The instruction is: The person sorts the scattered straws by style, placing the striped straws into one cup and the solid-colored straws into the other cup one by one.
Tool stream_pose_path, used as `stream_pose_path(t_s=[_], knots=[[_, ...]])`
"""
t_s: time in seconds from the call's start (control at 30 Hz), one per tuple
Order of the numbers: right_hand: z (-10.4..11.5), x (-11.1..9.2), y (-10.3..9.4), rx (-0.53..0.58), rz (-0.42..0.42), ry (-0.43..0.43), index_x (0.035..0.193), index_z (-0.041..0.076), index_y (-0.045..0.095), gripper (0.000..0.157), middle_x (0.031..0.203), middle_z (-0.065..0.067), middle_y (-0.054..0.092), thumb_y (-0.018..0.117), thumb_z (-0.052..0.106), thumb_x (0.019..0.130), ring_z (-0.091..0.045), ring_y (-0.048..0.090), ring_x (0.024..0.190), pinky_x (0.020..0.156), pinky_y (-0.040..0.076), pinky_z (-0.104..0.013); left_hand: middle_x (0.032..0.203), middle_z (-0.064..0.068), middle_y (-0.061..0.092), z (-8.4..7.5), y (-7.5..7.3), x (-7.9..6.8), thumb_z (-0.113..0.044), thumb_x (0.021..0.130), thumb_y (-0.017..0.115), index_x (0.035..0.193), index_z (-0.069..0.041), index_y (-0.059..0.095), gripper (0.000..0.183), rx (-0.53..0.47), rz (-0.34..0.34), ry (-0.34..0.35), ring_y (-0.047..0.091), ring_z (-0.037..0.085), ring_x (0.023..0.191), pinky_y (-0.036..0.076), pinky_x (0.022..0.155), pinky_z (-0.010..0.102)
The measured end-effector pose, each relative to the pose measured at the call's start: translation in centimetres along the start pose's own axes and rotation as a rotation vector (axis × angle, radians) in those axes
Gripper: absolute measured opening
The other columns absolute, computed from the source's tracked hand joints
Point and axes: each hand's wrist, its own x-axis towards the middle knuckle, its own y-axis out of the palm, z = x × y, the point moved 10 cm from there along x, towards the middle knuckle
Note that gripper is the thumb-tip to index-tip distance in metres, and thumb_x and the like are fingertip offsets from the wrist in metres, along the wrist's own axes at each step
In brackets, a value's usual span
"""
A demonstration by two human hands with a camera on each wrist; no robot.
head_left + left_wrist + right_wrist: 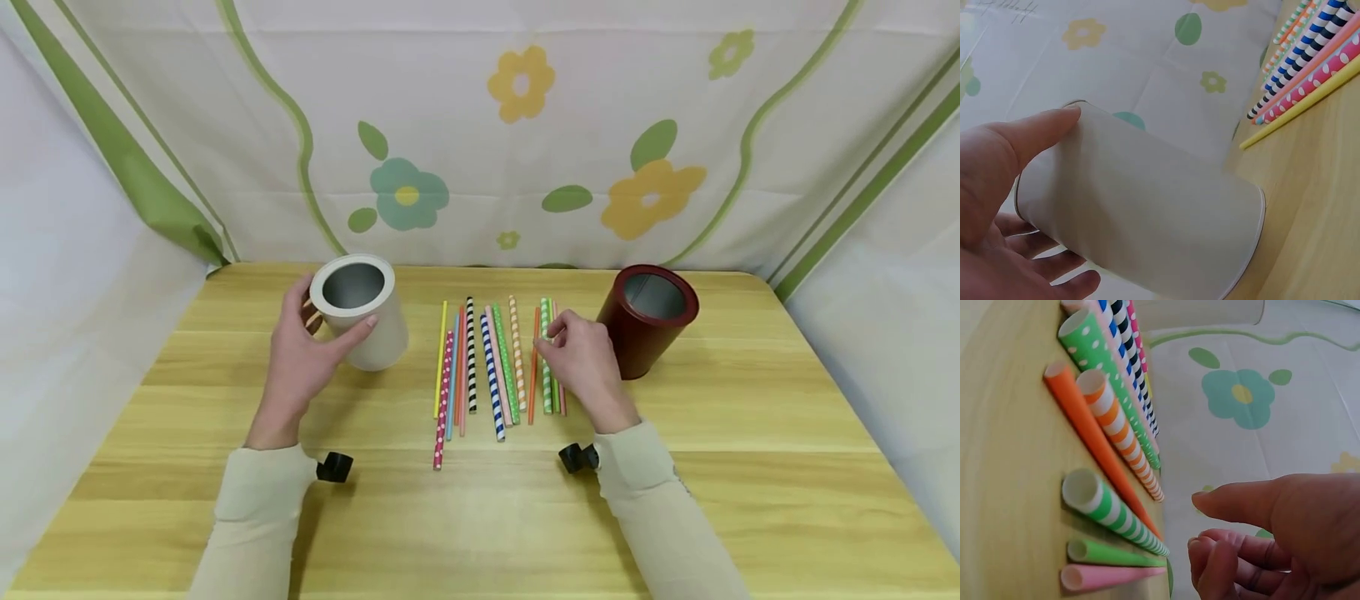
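My left hand (300, 358) grips a white can (384, 337) near its rim, the thumb on the near side and the fingers round the far left. The can stands on the table with its open top facing up, and its smooth side (1141, 200) fills much of the left wrist view. Over the right-hand straws hovers my right hand (587, 360), fingers bent and the thumb apart from them, holding nothing. Closest to it are a green-and-white striped straw (1116, 512), a plain orange straw (1094, 440), a green straw (1116, 554) and a pink straw (1110, 576).
Right of the right hand stands a dark red can (628, 354), open at the top. Several coloured straws lie side by side mid-table, among them a blue-striped straw (492, 379) and a yellow straw (439, 358). A flowered curtain (465, 150) hangs behind the wooden table (480, 517).
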Motion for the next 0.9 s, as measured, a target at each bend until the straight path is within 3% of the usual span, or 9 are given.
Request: stream_pose_path(t_s=[0.17,0.43,0.73,0.9], knots=[[-1.0,0.1,0.8,-0.026,0.037,0.036,0.111,0.008,0.067,0.026,0.093,-0.01,0.068,0.077,0.028,0.099,-0.022,0.061,0.074,0.067,0.051,-0.033,0.166,0.004,0.043,0.4,-0.5,-0.2,-0.015,0.088,0.09,0.165,-0.015,0.037,0.093,-0.097,-0.015,-0.061,0.047,0.024,0.147,0.039,0.128,0.05],[-1.6,0.4,1.4,-0.049,0.057,0.04,0.111,0.007,0.068,0.024,0.091,-0.01,0.069,0.078,0.025,0.098,-0.022,0.061,0.074,0.064,0.05,-0.031,0.164,0.005,0.048,0.5,-0.8,0.2,-0.012,0.088,0.09,0.163,-0.018,0.045,0.088,-0.131,0.011,-0.065,0.045,0.022,0.153,0.035,0.133,0.049],[-2.0,0.8,1.7,-0.053,0.073,0.066,0.113,0.006,0.069,0.028,0.095,-0.012,0.071,0.079,0.027,0.098,-0.023,0.064,0.08,0.068,0.053,-0.031,0.166,0.008,0.05,1.5,-0.7,0.6,-0.006,0.087,0.09,0.161,-0.018,0.044,0.088,-0.283,0.029,-0.147,0.047,0.023,0.151,0.033,0.133,0.048],[-2.0,1.0,1.7,-0.051,0.071,0.08,0.114,0.005,0.072,0.031,0.098,-0.013,0.075,0.08,0.028,0.096,-0.024,0.066,0.082,0.067,0.054,-0.031,0.163,0.006,0.053,1.7,-0.6,0.9,-0.006,0.087,0.09,0.159,-0.02,0.044,0.086,-0.33,0.042,-0.19,0.05,0.018,0.146,0.044,0.122,0.031]])
